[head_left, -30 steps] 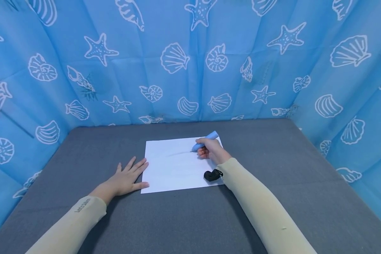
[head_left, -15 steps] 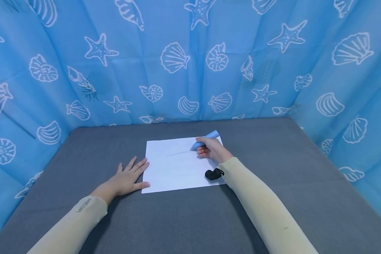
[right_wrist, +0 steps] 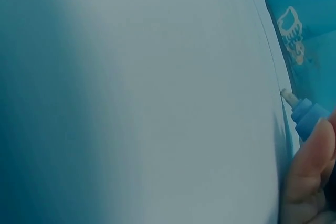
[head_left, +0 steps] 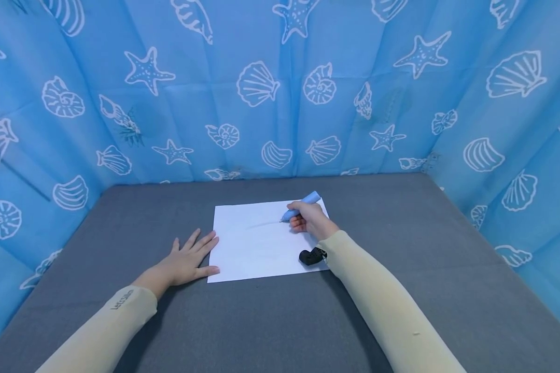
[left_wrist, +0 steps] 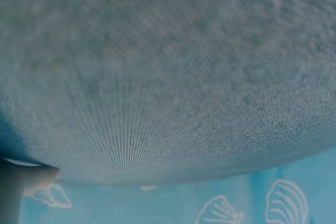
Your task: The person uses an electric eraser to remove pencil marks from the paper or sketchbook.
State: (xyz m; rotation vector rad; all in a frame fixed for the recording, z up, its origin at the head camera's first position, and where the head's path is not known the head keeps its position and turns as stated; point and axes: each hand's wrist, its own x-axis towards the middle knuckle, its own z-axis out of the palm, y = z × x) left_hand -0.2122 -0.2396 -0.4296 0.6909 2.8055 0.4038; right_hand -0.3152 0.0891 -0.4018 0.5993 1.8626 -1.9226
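Observation:
A white sheet of paper (head_left: 252, 254) lies in the middle of the table in the head view. My right hand (head_left: 311, 218) pinches a thick blue marker (head_left: 311, 197) over the paper's far right part. The marker's tip (right_wrist: 287, 97) is right at the paper in the right wrist view. A faint line (head_left: 263, 225) runs leftward from the tip. My left hand (head_left: 186, 261) rests flat with fingers spread, its thumb and fingertips at the paper's left edge. Only part of that hand (left_wrist: 31, 179) shows in the left wrist view.
A dark grey cloth covers the table (head_left: 261, 326). Blue curtains (head_left: 280, 124) with white shells and starfish hang behind it and at both sides. A black wrist camera (head_left: 311, 256) under the right sleeve (head_left: 378, 290) sits over the paper's lower right part.
The view shifts very slightly. Both hands, the marker and the paper stay practically in place.

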